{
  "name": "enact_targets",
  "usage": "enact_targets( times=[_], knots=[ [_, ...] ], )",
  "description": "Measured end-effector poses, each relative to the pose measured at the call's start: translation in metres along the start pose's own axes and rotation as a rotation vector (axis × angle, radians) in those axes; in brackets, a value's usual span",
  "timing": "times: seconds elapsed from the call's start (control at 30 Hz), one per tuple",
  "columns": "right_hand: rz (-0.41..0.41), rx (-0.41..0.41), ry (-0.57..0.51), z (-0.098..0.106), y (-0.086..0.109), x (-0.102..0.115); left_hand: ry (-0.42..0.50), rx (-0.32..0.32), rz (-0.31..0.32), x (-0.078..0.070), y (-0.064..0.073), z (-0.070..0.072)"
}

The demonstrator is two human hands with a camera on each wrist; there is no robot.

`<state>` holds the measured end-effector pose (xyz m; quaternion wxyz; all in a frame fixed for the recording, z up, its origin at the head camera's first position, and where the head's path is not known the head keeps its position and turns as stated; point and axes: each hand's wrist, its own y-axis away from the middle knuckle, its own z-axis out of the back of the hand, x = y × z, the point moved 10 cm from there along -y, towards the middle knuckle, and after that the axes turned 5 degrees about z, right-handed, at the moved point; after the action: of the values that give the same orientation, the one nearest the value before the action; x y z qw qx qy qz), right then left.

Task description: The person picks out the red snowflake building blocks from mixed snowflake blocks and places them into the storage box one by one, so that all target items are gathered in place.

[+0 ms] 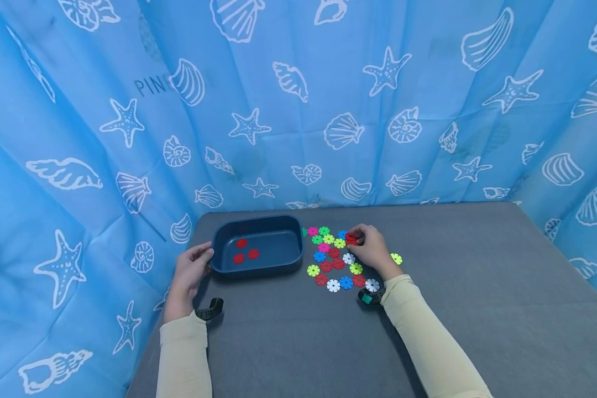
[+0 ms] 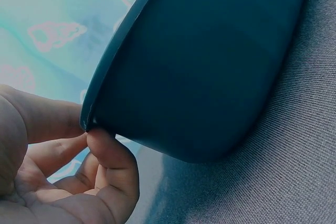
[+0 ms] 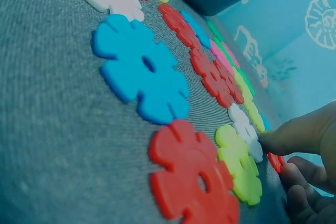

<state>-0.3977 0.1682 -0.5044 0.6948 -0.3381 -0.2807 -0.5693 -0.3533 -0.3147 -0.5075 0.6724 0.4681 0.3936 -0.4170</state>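
My left hand point(image 1: 190, 272) pinches the left rim of a dark blue plastic bin point(image 1: 258, 271), thumb and fingers on its edge in the left wrist view. Three red notched discs point(image 1: 253, 254) lie inside the bin. To its right, my right hand point(image 1: 370, 249) is low over the cloth, its thumb and fingertips on a red disc point(image 3: 275, 162) at the right of a group of discs. Near that hand lie a white disc point(image 1: 349, 258) and a yellow-green disc point(image 3: 239, 164). The hand partly hides the red disc.
Several flat flower-shaped discs in red, blue point(image 1: 346, 283), pink point(image 1: 312, 231), green point(image 1: 324, 230) and white lie grouped on the grey cloth point(image 1: 288, 337). One yellow-green disc point(image 1: 396, 258) sits apart, right of my right wrist. A blue shell-print curtain point(image 1: 298, 138) hangs behind.
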Motion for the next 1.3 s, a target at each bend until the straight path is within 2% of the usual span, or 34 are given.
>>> enact_targets(
  times=[0.43, 1.3],
  knots=[
    [-0.036, -0.058, 0.039, 0.0041, 0.0017, -0.0022, 0.000, -0.002, -0.012, -0.0014, -0.0009, -0.0006],
    [-0.055, -0.035, 0.022, -0.0001, 0.0048, -0.0010, 0.035, 0.011, 0.017, 0.0002, -0.0006, -0.0003]
  ],
)
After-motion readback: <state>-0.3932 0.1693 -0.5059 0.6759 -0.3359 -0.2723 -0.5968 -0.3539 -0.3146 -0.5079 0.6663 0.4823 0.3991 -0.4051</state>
